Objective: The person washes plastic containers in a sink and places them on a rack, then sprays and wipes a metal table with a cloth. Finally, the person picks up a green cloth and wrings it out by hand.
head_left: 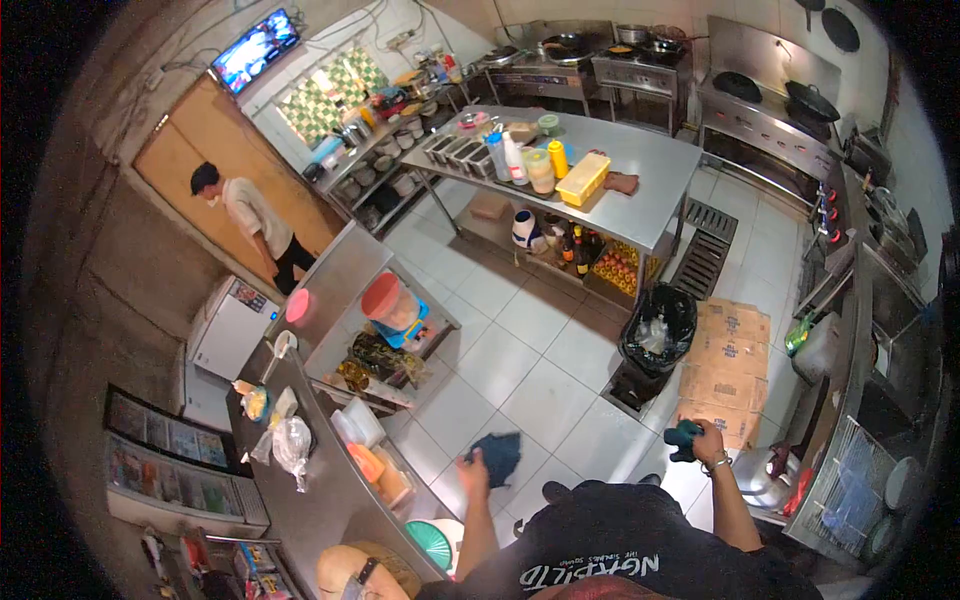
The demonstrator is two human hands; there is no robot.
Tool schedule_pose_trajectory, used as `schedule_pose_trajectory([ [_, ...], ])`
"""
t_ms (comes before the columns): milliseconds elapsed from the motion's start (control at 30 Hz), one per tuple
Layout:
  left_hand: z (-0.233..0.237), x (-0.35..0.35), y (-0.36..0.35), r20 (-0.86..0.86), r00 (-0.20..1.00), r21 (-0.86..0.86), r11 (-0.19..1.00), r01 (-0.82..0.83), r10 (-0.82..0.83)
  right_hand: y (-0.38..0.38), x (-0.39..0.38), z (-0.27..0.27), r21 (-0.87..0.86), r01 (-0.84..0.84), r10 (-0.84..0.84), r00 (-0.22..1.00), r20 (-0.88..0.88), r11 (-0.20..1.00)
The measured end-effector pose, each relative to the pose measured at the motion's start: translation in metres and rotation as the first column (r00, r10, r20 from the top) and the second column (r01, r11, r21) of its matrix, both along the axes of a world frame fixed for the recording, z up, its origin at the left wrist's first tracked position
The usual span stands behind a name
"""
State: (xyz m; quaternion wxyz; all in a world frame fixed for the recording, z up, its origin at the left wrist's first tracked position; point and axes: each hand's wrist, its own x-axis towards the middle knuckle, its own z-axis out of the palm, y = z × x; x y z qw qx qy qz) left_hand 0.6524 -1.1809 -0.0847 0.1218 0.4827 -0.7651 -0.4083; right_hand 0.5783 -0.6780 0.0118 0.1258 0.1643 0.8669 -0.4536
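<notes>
My left hand (474, 475) is closed on a dark blue cloth (498, 459), which hangs above the tiled floor (527, 407). On the other side, my right hand (710, 443) grips a bunched dark green cloth (683, 440). That hand is above the near end of the flattened cardboard (724, 365) on the floor. Both arms reach out in front of my black shirt (620, 545). Parts of the fingers are hidden by the cloths.
A steel counter (335, 490) runs along the left, with a plastic bag (291, 443) on it. Ahead stand a steel worktable (660, 205) and a lined trash bin (658, 325). Another person (255, 220) is at far left; someone's watch-wearing arm (345, 575) shows bottom left.
</notes>
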Motion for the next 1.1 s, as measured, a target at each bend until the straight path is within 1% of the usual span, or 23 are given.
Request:
schedule_pose_trajectory([
  [67,0.025,-0.034,0.064,-0.07,0.985,0.129,0.978,0.163,-0.155,0.014,-0.014,-0.023,-0.096,-0.094,0.08,0.987,-0.142,0.991],
  [133,0.039,-0.061,0.117,-0.081,0.941,0.122,0.933,0.338,-0.33,0.012,-0.025,0.002,-0.189,-0.213,0.149,0.94,-0.307,0.959],
  [167,0.07,-0.07,0.15,-0.188,0.936,0.335,0.876,0.346,-0.298,0.01,-0.031,0.011,-0.346,-0.225,0.107,0.938,-0.328,0.911],
  [200,0.098,-0.078,0.181,-0.283,0.928,0.527,0.768,0.363,-0.243,0.008,-0.036,0.019,-0.494,-0.234,0.06,0.938,-0.343,0.837],
  [233,0.1,-0.084,0.2,-0.34,0.908,0.608,0.68,0.411,-0.245,0.004,-0.041,0.035,-0.497,-0.228,0.054,0.939,-0.34,0.838],
  [267,0.102,-0.089,0.216,-0.393,0.887,0.675,0.579,0.457,-0.242,-0.002,-0.043,0.054,-0.705,-0.167,-0.074,0.952,-0.297,0.689],
  [300,0.113,-0.092,0.234,-0.406,0.875,0.701,0.524,0.484,-0.265,-0.01,-0.043,0.069,-0.866,-0.104,-0.191,0.956,-0.222,0.489],
  [333,0.123,-0.092,0.253,-0.397,0.874,0.702,0.52,0.486,-0.281,-0.019,-0.042,0.077,-0.906,-0.101,-0.261,0.939,-0.223,0.411],
  [400,0.135,-0.089,0.281,-0.511,0.807,0.71,0.385,0.59,-0.295,-0.034,-0.037,0.057,-0.964,0.032,-0.272,0.961,-0.043,0.266],
  [433,0.128,-0.088,0.285,-0.502,0.783,0.739,0.288,0.609,-0.369,-0.04,-0.034,0.034,-0.95,0.113,-0.268,0.963,0.032,0.29],
  [467,0.131,-0.086,0.293,-0.494,0.782,0.741,0.286,0.607,-0.379,-0.045,-0.032,0.015,-0.931,0.189,-0.266,0.958,0.104,0.314],
  [500,0.136,-0.083,0.3,-0.382,0.78,0.731,0.354,0.584,-0.496,-0.045,-0.028,0.009,-0.914,0.293,-0.276,0.937,0.215,0.281],
  [533,0.138,-0.083,0.308,-0.259,0.761,0.708,0.419,0.568,-0.595,-0.038,-0.024,0.024,-0.839,0.442,-0.27,0.89,0.367,0.316],
  [600,0.129,-0.081,0.32,-0.233,0.726,0.69,0.416,0.593,-0.647,-0.03,-0.018,-0.036,-0.895,0.434,-0.23,0.886,0.403,0.103],
  [667,0.105,-0.078,0.326,-0.216,0.562,0.612,0.338,0.715,-0.798,-0.016,-0.011,-0.031,-0.882,0.453,-0.215,0.881,0.421,0.128],
  [733,0.126,-0.081,0.347,-0.198,0.554,0.552,0.375,0.745,-0.809,-0.003,-0.006,-0.037,-0.89,0.441,-0.295,0.871,0.393,0.117],
  [767,0.127,-0.085,0.356,-0.236,0.565,0.573,0.356,0.738,-0.791,0.007,-0.002,-0.032,-0.879,0.412,-0.323,0.888,0.328,0.241],
  [800,0.126,-0.089,0.363,-0.273,0.575,0.593,0.336,0.732,-0.771,0.013,0.003,-0.023,-0.872,0.396,-0.35,0.891,0.289,0.287],
  [867,0.13,-0.103,0.377,-0.29,0.59,0.62,0.321,0.716,-0.754,0.028,0.003,-0.008,-0.776,0.243,-0.3,0.951,0.072,0.583],
  [933,0.155,-0.113,0.391,-0.289,0.581,0.693,0.252,0.675,-0.761,0.039,0.003,-0.008,-0.789,0.167,-0.263,0.965,0.006,0.592],
  [1000,0.135,-0.117,0.4,-0.349,0.605,0.684,0.247,0.687,-0.716,0.048,0.0,0.001,-0.794,0.078,-0.22,0.973,-0.072,0.603],
  [1067,0.129,-0.122,0.403,-0.484,0.496,0.711,0.007,0.703,-0.721,0.055,0.0,0.023,-0.843,0.108,-0.265,0.963,-0.042,0.527],
  [1100,0.132,-0.122,0.403,-0.464,0.562,0.772,-0.002,0.635,-0.684,0.054,-0.002,0.026,-0.837,0.133,-0.309,0.95,-0.045,0.531],
])
